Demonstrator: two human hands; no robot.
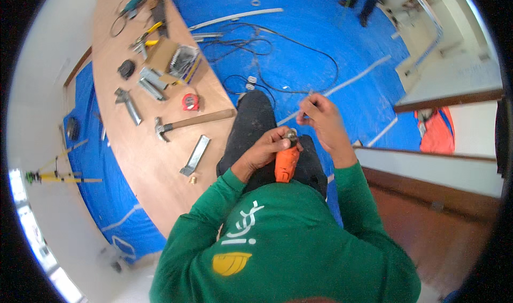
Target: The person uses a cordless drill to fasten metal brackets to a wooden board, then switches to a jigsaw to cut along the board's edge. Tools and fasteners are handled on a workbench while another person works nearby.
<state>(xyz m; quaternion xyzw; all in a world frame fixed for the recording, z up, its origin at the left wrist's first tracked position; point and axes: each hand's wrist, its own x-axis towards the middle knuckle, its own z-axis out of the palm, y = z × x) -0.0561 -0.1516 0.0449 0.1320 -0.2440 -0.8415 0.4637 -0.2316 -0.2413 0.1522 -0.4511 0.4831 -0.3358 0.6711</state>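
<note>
My left hand (270,149) is closed around the upper end of an orange-bodied object (286,165) with a round metal top, held upright before my lap; its exact kind is unclear. Raised beyond it to the right, my right hand (321,116) has its fingers pinched together. Something thin seems to show at the fingertips, too small to name. On the wooden table to my left, nearest my left hand, lie a bent metal bracket (195,155) and a small brass-coloured piece (193,180). A claw hammer (195,120) rests farther up, its handle reaching the table's edge.
Farther along the wooden table (155,169) are a red tape measure (190,102), an opened cardboard box (173,61), more brackets (128,106) and a teal power tool (140,1). Black cable (299,40) loops over the blue floor sheet (310,19). Another person's legs (368,3) stand far right.
</note>
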